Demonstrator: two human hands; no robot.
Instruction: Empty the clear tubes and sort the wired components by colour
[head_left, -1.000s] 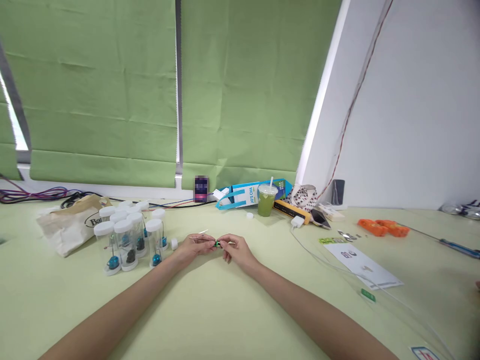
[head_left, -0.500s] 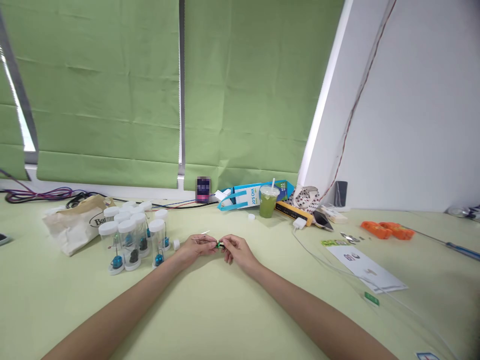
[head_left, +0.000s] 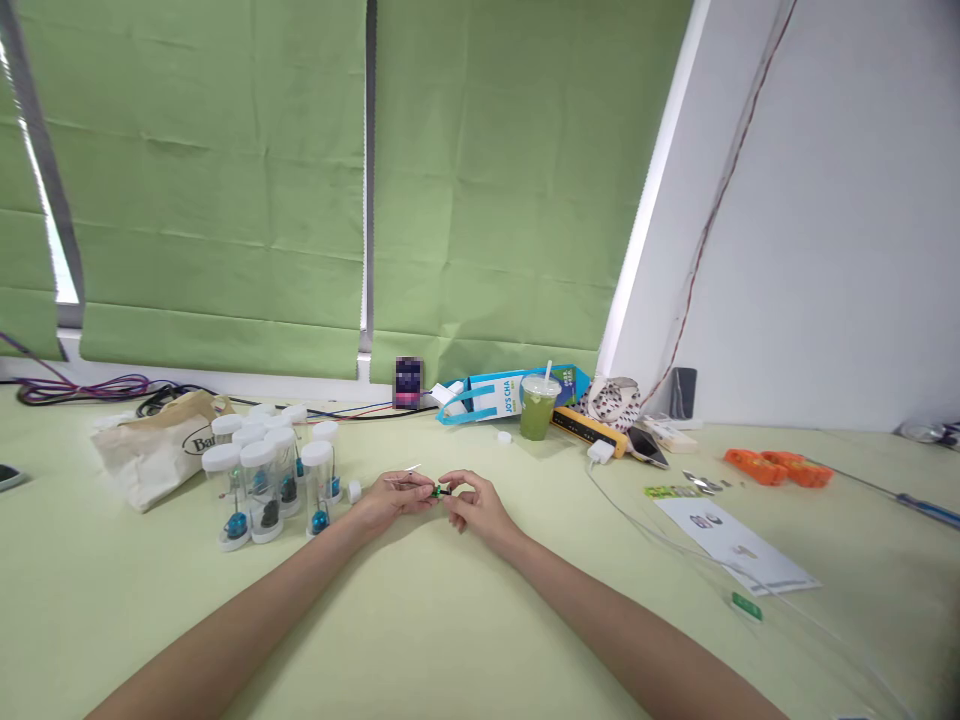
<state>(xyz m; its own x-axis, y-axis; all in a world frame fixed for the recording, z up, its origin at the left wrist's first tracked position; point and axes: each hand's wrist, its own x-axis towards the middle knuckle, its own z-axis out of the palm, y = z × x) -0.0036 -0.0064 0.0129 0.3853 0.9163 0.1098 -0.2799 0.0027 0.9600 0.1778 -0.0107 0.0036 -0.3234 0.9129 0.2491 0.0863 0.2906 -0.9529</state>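
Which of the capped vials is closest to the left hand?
The front-right vial, with a blue piece at its bottom. It stands at the cluster's right edge, nearest the left hand; the other vials stand farther left or behind.

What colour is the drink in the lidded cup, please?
Green; the drink cup shows in the head view.

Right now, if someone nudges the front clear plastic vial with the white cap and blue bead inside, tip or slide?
Probably tip: the front clear plastic vial with the white cap is tall and narrow, standing on a small base. It likely weighs little, as it looks mostly hollow around one small bead. It stands close beside the other capped vials, so a tipped one might knock its neighbours.
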